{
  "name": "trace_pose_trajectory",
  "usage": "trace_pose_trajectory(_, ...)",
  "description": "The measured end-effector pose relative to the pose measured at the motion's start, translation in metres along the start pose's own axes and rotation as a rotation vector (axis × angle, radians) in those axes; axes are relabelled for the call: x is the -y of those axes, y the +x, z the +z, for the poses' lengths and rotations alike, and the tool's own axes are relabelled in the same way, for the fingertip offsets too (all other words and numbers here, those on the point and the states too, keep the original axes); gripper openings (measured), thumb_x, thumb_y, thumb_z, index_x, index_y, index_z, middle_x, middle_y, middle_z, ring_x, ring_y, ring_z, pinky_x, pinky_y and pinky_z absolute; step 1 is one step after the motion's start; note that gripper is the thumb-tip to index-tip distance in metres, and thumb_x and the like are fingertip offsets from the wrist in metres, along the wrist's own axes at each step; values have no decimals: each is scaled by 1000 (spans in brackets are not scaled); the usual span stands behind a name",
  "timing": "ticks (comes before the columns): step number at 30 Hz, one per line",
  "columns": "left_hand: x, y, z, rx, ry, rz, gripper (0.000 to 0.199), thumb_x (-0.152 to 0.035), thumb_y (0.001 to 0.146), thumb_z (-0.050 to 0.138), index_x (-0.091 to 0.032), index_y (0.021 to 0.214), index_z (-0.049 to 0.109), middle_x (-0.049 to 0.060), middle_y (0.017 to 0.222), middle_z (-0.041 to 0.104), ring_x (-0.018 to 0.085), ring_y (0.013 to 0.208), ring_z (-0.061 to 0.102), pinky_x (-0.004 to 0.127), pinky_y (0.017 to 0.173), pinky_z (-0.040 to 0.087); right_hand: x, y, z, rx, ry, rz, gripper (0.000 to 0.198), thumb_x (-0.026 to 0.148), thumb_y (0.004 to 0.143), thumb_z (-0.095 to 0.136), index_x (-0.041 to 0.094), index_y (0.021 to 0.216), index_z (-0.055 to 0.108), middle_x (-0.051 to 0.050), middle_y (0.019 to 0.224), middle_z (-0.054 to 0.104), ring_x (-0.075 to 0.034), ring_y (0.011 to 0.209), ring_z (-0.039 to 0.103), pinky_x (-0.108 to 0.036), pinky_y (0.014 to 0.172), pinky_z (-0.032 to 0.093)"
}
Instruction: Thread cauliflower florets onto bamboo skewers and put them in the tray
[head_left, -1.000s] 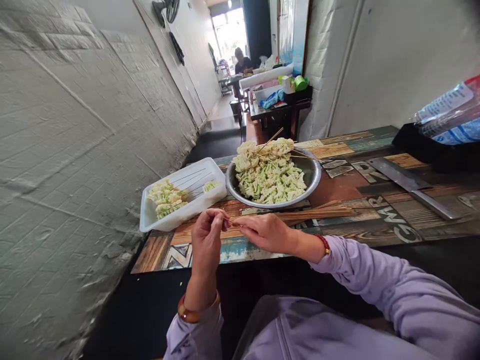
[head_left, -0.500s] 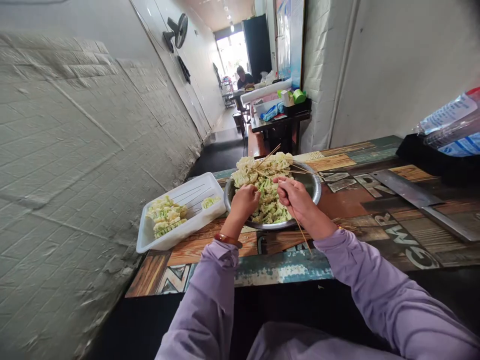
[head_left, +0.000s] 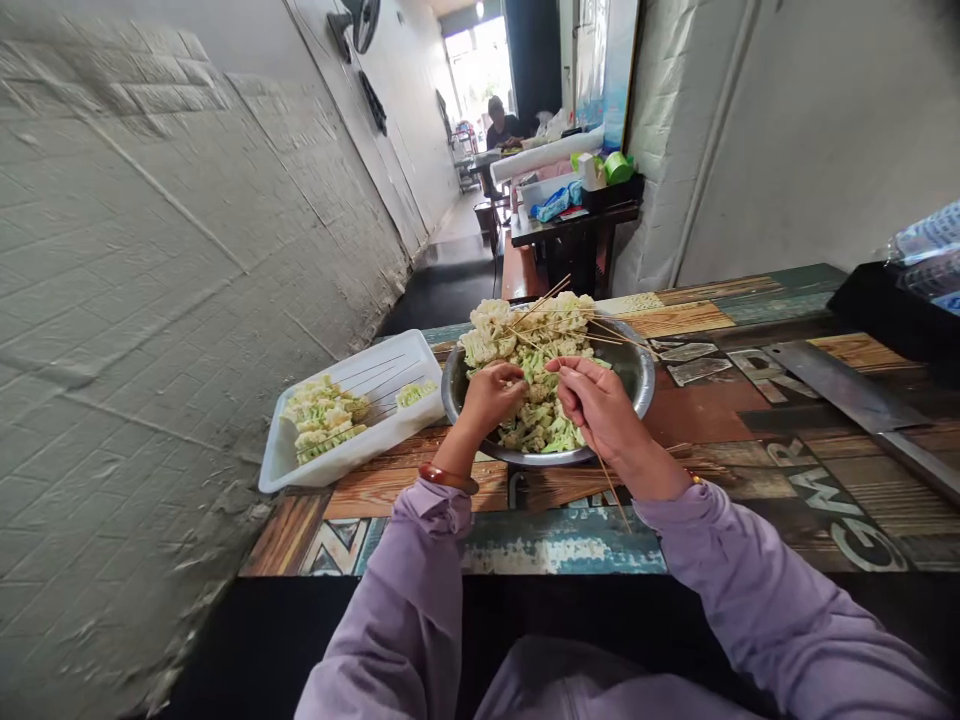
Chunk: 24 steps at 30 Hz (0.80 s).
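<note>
A metal bowl [head_left: 643, 385] full of cauliflower florets [head_left: 551, 432] stands in front of me, with bunches of skewered cauliflower [head_left: 491, 335] heaped at its far side. My right hand [head_left: 596, 400] is closed over the bowl around a thin bamboo skewer [head_left: 613, 490], whose lower end sticks out below the palm toward me. Facing it, a short gap away, my left hand [head_left: 493, 398] has its fingers curled together above the florets. What those fingers hold, if anything, is hidden. To the left sits a white tray [head_left: 405, 420] with skewered cauliflower [head_left: 322, 415] in it.
A cleaver [head_left: 847, 385] lies on the patterned table [head_left: 705, 405] at the right, near a black container [head_left: 877, 310]. Loose skewers [head_left: 540, 490] lie before the bowl. A wall [head_left: 150, 300] runs along the left. Farther back, a person [head_left: 501, 125] sits beyond a cluttered table [head_left: 577, 215].
The camera view has shifted slightly, so the background sits higher. Both hands stay over the bowl, and the skewer remains in my right hand.
</note>
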<state>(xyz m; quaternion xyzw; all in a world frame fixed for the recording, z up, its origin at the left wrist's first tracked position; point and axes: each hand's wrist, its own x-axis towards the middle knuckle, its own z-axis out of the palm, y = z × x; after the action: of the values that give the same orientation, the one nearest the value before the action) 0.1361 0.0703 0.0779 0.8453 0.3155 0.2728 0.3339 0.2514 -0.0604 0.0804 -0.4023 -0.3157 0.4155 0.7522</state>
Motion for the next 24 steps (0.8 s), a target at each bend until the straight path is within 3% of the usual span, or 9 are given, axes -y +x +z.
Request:
trace_pose_trajectory(5, -15, -41, -19, -52, -761, -155, 27, -29, 69, 75, -17, 80, 53, 2, 82, 66, 13, 71, 61, 28, 71, 48, 3, -6, -1, 50, -65, 3, 22, 34, 82, 63, 17, 95, 63, 9, 52, 45, -4, 38, 32, -17, 34, 21)
trace_pose_trajectory(8, -17, -75, -30, -136, -1033, -196, 36, -29, 66, 80, -18, 83, 50, 1, 86, 65, 12, 69, 64, 31, 72, 52, 3, -15, 0, 97, -160, -27, 19, 33, 84, 62, 18, 95, 63, 7, 54, 47, -5, 40, 38, -17, 36, 27)
trace_pose_trajectory(10, -12, -98, -35, -238, -1089, -212, 38, -28, 65, 82, -18, 89, 54, 0, 86, 64, 12, 67, 64, 30, 69, 52, 0, -23, 6, 170, -240, -27, 17, 34, 85, 62, 20, 96, 64, 7, 56, 50, -6, 41, 41, -17, 36, 30)
trace_pose_trajectory(13, 5, -129, -38, -358, -1091, -226, 44, -30, 63, 84, -18, 99, 61, 0, 87, 64, 11, 68, 63, 26, 63, 50, -10, -40, 26, 397, -343, 75, 20, 37, 89, 58, 20, 97, 65, 5, 58, 52, -6, 39, 43, -18, 35, 29)
trace_pose_trajectory(17, 31, -160, -34, -440, -1101, -303, 44, -34, 61, 86, -17, 96, 66, -2, 76, 61, 8, 62, 57, 20, 56, 44, -38, -63, 55, 659, -468, 106, 23, 37, 91, 54, 20, 99, 67, 3, 64, 57, -6, 40, 46, -20, 40, 37)
trace_pose_trajectory(20, 47, -172, -28, -449, -1166, -368, 42, -41, 63, 84, -17, 93, 66, -1, 75, 61, 6, 60, 55, 17, 54, 41, -68, -72, 62, 698, -537, 72, 28, 33, 92, 50, 19, 110, 66, 5, 60, 54, -7, 38, 45, -21, 40, 38)
trace_pose_trajectory(24, 61, -177, -22, -402, -1259, -403, 47, -54, 70, 76, -17, 95, 62, 4, 79, 66, 10, 62, 60, 19, 50, 41, -104, -74, 52, 647, -598, 27, 33, 27, 92, 44, 19, 116, 65, 6, 51, 50, -10, 37, 43, -23, 38, 39)
